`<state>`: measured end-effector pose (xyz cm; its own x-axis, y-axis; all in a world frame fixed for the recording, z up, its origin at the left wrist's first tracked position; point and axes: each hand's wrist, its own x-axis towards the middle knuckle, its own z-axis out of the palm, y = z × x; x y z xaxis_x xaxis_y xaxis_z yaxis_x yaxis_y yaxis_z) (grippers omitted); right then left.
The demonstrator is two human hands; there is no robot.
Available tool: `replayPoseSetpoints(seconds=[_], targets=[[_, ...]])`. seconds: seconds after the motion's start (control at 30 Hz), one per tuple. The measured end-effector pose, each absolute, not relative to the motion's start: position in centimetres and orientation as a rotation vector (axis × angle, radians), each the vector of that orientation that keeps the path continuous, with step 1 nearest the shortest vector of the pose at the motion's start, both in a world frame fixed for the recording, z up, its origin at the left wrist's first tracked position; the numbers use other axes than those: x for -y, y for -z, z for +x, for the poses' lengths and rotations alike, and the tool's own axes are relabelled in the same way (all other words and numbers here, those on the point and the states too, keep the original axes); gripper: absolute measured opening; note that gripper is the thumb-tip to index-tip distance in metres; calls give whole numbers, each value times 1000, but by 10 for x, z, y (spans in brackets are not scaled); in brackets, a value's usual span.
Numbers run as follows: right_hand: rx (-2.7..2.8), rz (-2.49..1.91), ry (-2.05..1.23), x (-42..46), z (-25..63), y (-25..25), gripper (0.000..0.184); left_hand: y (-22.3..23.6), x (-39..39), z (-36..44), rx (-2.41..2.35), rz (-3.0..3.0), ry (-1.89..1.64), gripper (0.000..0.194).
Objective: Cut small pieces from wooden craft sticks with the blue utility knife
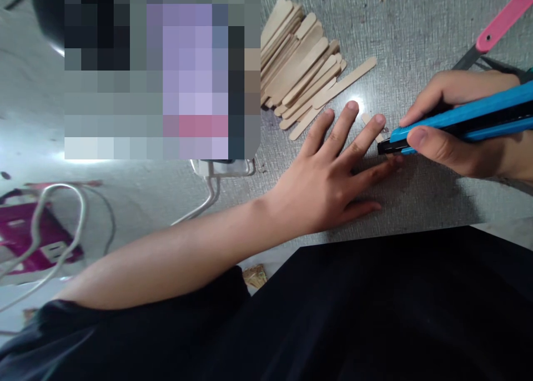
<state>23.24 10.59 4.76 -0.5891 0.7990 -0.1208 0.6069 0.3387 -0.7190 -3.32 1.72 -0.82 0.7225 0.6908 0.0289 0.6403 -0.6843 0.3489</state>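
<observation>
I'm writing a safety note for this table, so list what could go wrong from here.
1. The tip of the blue cutter in the right hand appears between spread fingers of the left hand; a slip could cut them. Whether the blade is out is unclear.
2. The small stick there might shift if it isn't firmly held.
3. The pink-handled tool lies close to the right hand, which might bump it.

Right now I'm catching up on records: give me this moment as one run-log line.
left hand: spread, partly covering a wooden stick | right hand: holding blue cutter | nearby: stick pile, pink-handled tool
</observation>
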Motion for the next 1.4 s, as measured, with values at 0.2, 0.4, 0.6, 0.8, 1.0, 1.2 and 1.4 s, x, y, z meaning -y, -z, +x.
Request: replayPoseSetpoints(seconds=[0.2,0.4,0.6,0.8,1.0,1.2,1.4], targets=[[2341,-1227,-1120,-114,233,-41,35,7,-17,-32,-1049,2616,-157,84],[2391,-1160,-1175,-120,234,-37,34,8,-17,-33,-1057,2588,-168,81],[2376,-1147,-1218,-120,236,-39,32,6,-18,-32,-1061,2530,-203,76],[2503,-1137,-1225,-127,234,-41,45,1,-19,-31,-1063,2514,-158,78],[2536,-1208,-1209,-127,233,-45,55,1,-19,-32,-1071,2503,-143,79],[2587,-1080,-1121,-128,229,-47,60,1,-19,-31,-1061,2496,-148,80],[2678,-1060,-1111,-127,223,-54,66,-3,-20,-31,-1065,2466,-157,78]])
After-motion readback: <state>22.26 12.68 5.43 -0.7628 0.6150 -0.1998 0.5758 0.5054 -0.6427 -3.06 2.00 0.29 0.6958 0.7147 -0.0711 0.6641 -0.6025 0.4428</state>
